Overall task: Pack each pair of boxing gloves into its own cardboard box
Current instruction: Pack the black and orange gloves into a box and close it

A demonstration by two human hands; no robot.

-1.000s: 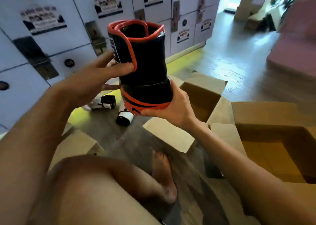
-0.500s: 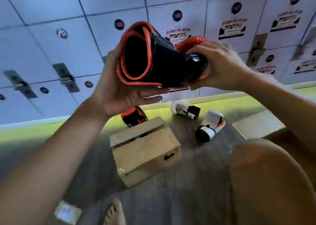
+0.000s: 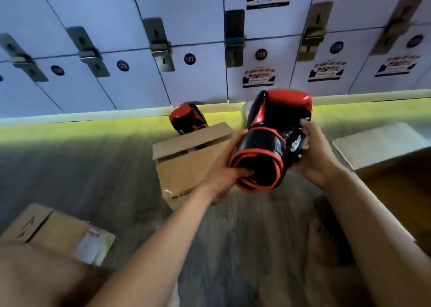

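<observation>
Head view, looking down across a grey wood-grain floor (image 3: 93, 166) toward a wall of pale blue lockers (image 3: 140, 26). Shows a black-and-red boxing glove (image 3: 275, 124) held in the air at centre right, cuff opening toward the camera, padded red end pointing at the lockers.

Left hand (image 3: 221, 178) grasping the cuff, thumb hooked inside the opening, the rest underneath. Right hand (image 3: 314, 159) grasping the far side, fingers (image 3: 305, 126) curled over the strap area.

Below and left of the held glove, partly covered by the left hand: a cardboard box (image 3: 186, 169) standing on the floor, top flap (image 3: 193, 138) ajar, only a narrow dark gap along its edge. Just behind that box, a second black-and-red glove (image 3: 187, 117) on the floor, close to the foot of the lockers, its lower part hidden by the flap.

At the right edge, an open box (image 3: 396, 178) with one panel (image 3: 377, 143) spread flat toward the lockers. At lower left, another closed box (image 3: 58, 227) bearing a white label (image 3: 89, 246), just beside a bare knee (image 3: 35, 276). Under the right forearm, a bare foot (image 3: 321, 243) resting on the floor.

Widest open floor to the left of the middle box, running to the picture's edge. Along the locker base, a yellow-green lit strip (image 3: 70, 127). Soft motion blur on most outlines.
</observation>
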